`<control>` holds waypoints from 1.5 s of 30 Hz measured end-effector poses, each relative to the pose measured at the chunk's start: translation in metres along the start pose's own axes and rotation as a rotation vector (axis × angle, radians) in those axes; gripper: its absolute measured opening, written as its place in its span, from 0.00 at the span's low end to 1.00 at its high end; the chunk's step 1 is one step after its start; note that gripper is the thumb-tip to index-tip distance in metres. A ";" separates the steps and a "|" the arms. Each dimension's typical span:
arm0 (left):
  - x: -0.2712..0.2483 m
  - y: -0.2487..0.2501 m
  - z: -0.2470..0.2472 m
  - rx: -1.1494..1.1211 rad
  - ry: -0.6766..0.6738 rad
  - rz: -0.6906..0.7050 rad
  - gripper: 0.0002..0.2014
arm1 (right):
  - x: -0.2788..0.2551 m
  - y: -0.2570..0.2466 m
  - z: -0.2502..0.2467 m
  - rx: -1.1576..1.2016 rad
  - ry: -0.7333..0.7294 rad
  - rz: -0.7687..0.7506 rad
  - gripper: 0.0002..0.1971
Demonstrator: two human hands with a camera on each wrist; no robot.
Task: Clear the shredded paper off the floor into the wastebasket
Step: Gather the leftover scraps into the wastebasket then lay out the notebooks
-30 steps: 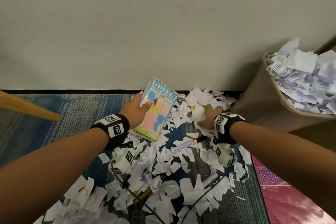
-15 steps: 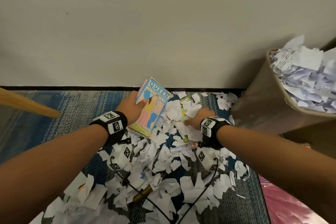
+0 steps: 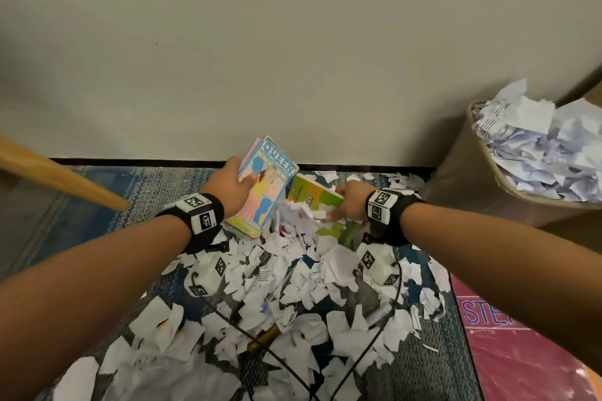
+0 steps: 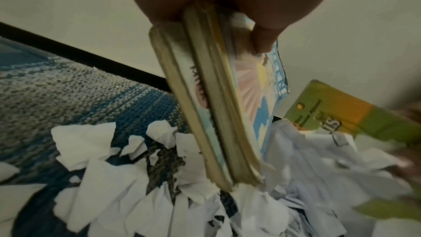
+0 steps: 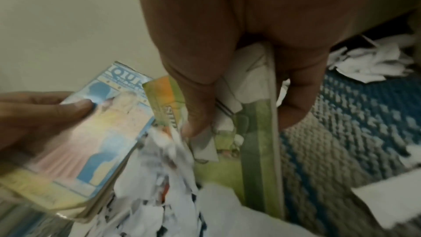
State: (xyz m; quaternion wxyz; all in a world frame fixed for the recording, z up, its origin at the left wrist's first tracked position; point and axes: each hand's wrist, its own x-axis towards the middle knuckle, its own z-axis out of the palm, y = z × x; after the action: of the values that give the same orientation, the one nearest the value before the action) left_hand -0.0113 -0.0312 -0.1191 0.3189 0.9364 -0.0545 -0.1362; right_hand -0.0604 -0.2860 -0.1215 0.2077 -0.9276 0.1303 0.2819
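since a moment ago the right hand [image 3: 350,205] has slid left, brushed scraps aside and lifted a green book [image 3: 314,197] that was mostly hidden, and both books now tip up.

going from the left: the left hand [image 3: 229,187] grips the blue book [image 3: 267,185], thumb [image 4: 264,40] on the cover and the other fingers behind, clamped on it. the right hand pinches the green book by its edge, thumb [image 5: 196,114] on top and a finger [image 5: 296,104] under it.

the shredded paper [image 3: 293,296] lies on the floor between the two books and spreads back under both wrists. some bits sit on the green book, right at the thumb. neither hand holds scraps alone.

what could go wrong: i think the bits may slide off the tilted books and scatter. the wastebasket [image 3: 462,185] on the far right is already heaped, so more paper may spill out.
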 end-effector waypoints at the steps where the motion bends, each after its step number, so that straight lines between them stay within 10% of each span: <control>1: 0.000 0.002 -0.003 0.027 0.023 0.002 0.15 | -0.005 -0.003 -0.005 -0.023 0.050 -0.043 0.28; 7: -0.008 0.012 -0.017 0.038 0.152 -0.008 0.15 | -0.028 0.000 -0.010 -0.247 0.265 -0.197 0.14; 12: -0.016 0.020 -0.017 -0.019 0.117 -0.060 0.17 | -0.035 0.012 -0.009 0.447 0.255 -0.212 0.15; 19: -0.001 0.017 0.031 -0.436 -0.172 -0.129 0.36 | -0.042 0.018 0.015 1.091 0.225 -0.138 0.16; 26: -0.051 0.089 0.077 -0.679 -0.506 -0.065 0.28 | -0.063 0.059 0.042 1.291 0.029 0.094 0.13; 34: -0.066 0.125 0.128 -0.274 -0.985 -0.055 0.24 | -0.125 0.185 0.055 0.969 -0.045 0.134 0.26; 45: -0.030 0.120 0.175 0.266 -0.595 0.624 0.07 | -0.192 0.279 0.031 0.251 0.271 0.664 0.21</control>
State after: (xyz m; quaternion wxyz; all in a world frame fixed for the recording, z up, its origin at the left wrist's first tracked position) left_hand -0.0924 -0.2220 -0.1718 0.1918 0.8280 -0.4408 -0.2886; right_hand -0.3294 -0.4938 -0.1211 0.1980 -0.8309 0.4838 0.1904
